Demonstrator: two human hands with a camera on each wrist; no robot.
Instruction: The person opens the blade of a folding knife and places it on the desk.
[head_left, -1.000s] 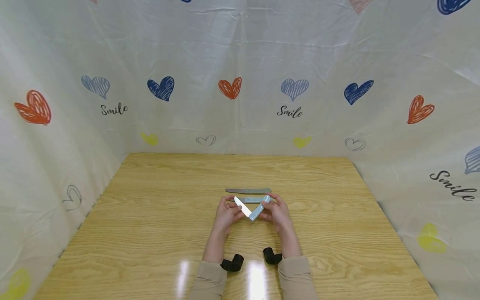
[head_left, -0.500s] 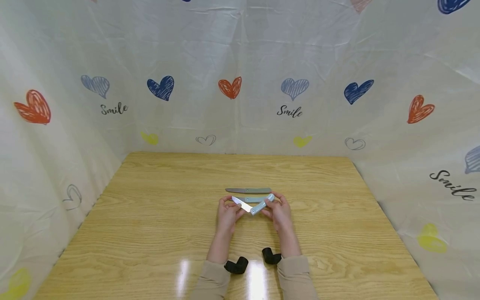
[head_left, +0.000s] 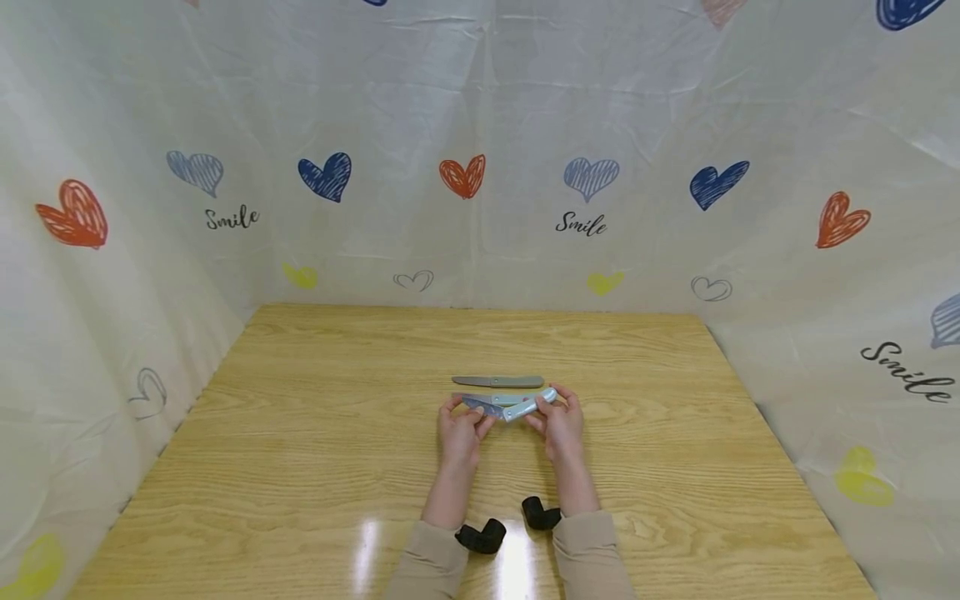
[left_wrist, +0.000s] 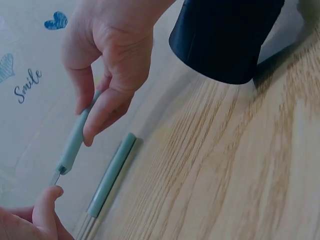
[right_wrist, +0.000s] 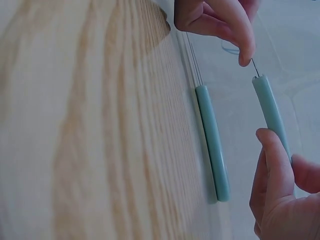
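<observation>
Between both hands is a folding knife [head_left: 522, 409] with a light blue handle, its blade partly unfolded at a wide angle. My left hand [head_left: 459, 435] pinches the blade between thumb and fingers. The handle's far end is pinched by my right hand [head_left: 564, 427]; in the right wrist view its thumb and fingers press the handle [right_wrist: 270, 107] from two sides. Just behind, a second light blue knife [left_wrist: 111, 180] lies unfolded on the table, partly hidden by the held one in the head view. Farther back lies a grey-green knife [head_left: 517, 382], also unfolded, blade to the left.
The wooden table [head_left: 300, 433] extends to both sides of the hands. A white curtain [head_left: 517, 108] printed with hearts closes off the back and sides. Black wrist-worn pieces [head_left: 482, 536] sit close to the tabletop at both cuffs.
The angle between blade and handle has widened toward straight. The handle's end has swung right and the pivot has risen in the head view, with both hands keeping their grip.
</observation>
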